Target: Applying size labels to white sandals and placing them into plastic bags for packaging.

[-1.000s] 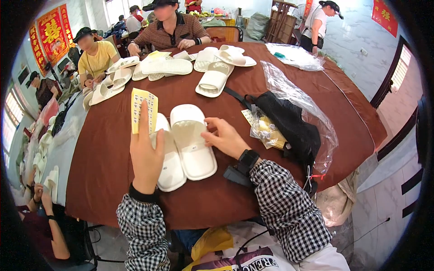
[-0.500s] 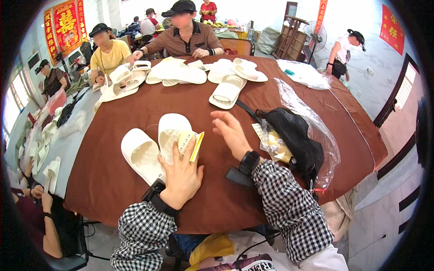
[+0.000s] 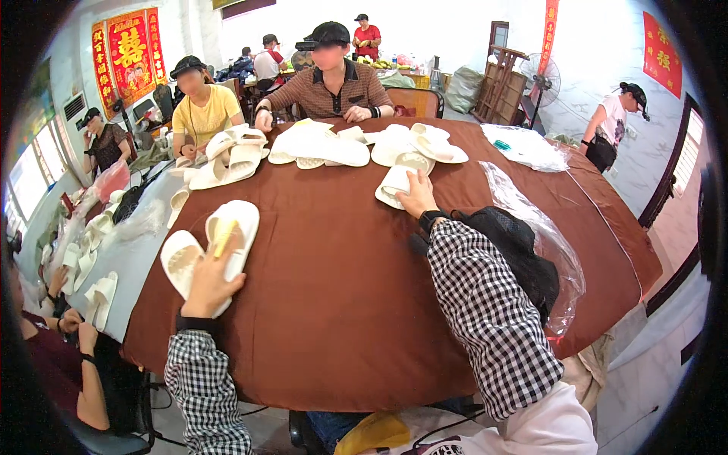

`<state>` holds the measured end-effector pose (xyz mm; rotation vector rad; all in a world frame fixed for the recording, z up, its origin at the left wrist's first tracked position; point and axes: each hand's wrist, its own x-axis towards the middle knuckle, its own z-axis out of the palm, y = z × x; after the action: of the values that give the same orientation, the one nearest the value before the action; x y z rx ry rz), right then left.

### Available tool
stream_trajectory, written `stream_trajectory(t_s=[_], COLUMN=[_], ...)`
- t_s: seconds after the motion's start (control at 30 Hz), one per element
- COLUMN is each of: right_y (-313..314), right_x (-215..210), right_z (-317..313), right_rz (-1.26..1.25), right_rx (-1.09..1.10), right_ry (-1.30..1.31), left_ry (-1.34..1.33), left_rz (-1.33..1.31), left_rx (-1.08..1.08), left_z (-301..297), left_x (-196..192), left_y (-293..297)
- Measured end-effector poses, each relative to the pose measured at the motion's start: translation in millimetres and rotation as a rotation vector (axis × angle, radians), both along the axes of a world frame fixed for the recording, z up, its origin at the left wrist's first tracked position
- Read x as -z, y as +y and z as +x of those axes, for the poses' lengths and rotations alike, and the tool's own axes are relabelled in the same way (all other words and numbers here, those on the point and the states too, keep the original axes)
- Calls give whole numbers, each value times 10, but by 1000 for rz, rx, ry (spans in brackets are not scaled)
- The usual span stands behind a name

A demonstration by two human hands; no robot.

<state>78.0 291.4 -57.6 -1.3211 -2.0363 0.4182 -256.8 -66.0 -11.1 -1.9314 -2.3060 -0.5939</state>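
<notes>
My left hand lies over a pair of white slippers at the left of the brown-covered table, mostly on the right slipper. Beside it, the left slipper is partly behind my fingers. A narrow yellow label sheet sticks up from the fingers of this hand, which are slightly blurred. Farther away, my right arm reaches forward, and my right hand grips the strap of another white slipper at the near end of a pile. Its fingertips are partly hidden.
Piles of white slippers line the far edge, where people sit. A black mesh bag and clear plastic lie right of my right arm. A grey table with more slippers adjoins on the left, with a person's hands there.
My left hand has slid the slipper pair leftward, with the yellow sheet still in its fingers. My right hand has gone from open above the table to the slipper by the far pile.
</notes>
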Motion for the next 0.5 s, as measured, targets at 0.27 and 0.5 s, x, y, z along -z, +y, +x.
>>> stream_trajectory(t_s=[0.27,0.5], right_y=[-399,-1517], right_x=[-306,-224], right_z=[-100,-387], right_rz=[88,305], right_rx=[-20,-418], right_ry=[-291,-168], left_ry=[447,221], left_rz=[160,376], left_rx=[-399,-10], left_z=[-322,290], left_x=[94,43], left_y=[-43,291])
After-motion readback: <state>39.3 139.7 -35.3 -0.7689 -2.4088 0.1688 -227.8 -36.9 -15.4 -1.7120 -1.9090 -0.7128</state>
